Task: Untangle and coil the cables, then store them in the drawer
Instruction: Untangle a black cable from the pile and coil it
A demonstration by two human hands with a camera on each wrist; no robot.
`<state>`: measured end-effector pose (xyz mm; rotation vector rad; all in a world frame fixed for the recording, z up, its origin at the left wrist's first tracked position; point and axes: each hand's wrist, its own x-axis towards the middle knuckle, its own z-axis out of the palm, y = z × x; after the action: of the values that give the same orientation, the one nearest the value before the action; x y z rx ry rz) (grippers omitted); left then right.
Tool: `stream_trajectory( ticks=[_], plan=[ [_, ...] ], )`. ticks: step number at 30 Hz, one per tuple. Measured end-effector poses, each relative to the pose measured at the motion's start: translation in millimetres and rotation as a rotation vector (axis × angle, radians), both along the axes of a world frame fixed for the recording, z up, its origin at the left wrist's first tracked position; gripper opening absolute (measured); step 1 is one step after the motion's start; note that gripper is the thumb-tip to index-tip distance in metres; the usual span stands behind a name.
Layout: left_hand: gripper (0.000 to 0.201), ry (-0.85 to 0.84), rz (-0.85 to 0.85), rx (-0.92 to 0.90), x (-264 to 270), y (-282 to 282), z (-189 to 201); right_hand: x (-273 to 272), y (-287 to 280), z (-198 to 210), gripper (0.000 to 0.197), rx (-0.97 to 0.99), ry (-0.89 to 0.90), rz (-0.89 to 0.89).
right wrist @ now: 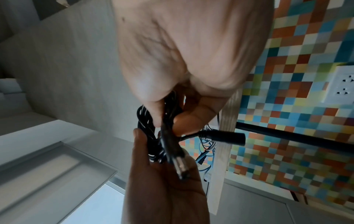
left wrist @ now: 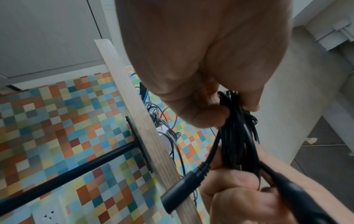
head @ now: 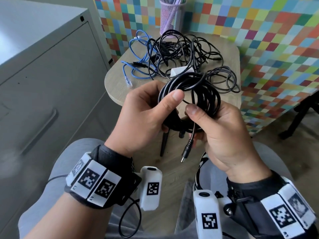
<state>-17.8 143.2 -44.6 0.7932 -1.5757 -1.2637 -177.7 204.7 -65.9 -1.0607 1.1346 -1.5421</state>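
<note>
Head view bright, even daylight, soft shadows; edges bowed by the wide lens, cabinet (head: 43, 69) slightly smeared. Both wrist views dimmer, palms shadowed and blurred; barrel plug (left wrist: 184, 186) below the fingers out of focus.

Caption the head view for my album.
Both hands, left and right, hold a coiled black cable above a table of tangled cables.
</note>
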Motion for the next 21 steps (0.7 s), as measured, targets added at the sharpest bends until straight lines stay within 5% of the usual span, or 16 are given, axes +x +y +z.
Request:
stream_trajectory(
  ticks=[3, 8, 13, 21],
  plan=[
    [0.016, 0.007, 0.015, 0.007, 0, -1, 0, -1, 1, -1, 0.014, 0.0, 0.007, 0.025],
    [0.018, -0.026, 0.074, 0.009, 0, -4, -4, -3, 0, 0, 0.035, 0.029, 0.075, 0.077],
    [0.03, -0.024, 0.113, 0.059, -1, -7, -8, -1, 0, -3, 0.035, 0.012, 0.119, 0.036],
    [0.02, -0.023, 0.095, 0.111, -1, -11, -13, -1, -1, -3, 0.02, 0.069, -0.049, 0.044]
  ],
)
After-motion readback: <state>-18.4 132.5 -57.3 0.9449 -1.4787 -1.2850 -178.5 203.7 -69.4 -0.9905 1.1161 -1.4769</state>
